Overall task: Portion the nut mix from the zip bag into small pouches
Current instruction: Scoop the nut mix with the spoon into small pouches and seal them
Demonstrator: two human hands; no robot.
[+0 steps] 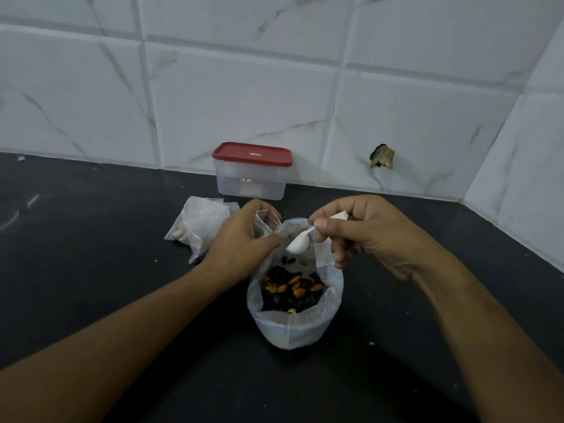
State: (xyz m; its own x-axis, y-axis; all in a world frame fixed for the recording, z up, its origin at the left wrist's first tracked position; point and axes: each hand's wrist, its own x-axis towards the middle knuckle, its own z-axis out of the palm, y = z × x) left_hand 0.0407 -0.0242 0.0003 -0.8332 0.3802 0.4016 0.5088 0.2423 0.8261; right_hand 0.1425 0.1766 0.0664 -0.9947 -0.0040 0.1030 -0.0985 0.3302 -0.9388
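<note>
Standing upright on the black stone countertop (91, 300) is a clear plastic zip bag (293, 331), its mouth wide open, and the nut mix (290, 288) of dark raisins and brown almonds fills its lower part. From the head camera, the person's left hand (244, 239) comes in from the left and grips a small clear plastic pouch (267, 224) with curled fingers, holding its opening just beside the far rim of the bag. The right hand (366, 236) pinches the handle of a small white plastic spoon (300, 242) between thumb and fingertips; the spoon's bowl hangs over the bag's mouth, angled down towards the pouch, and I cannot tell whether anything lies in it. The two hands are near each other but apart, each closed on its own thing. Behind the left hand, a few filled clear pouches (198, 227) lie in a loose heap on the counter. Further back, a translucent rectangular plastic container with a red lid (251, 172) stands against the white marble-veined tiled wall (244, 87), and to its right one tile has a broken dark hole (381, 156).
</note>
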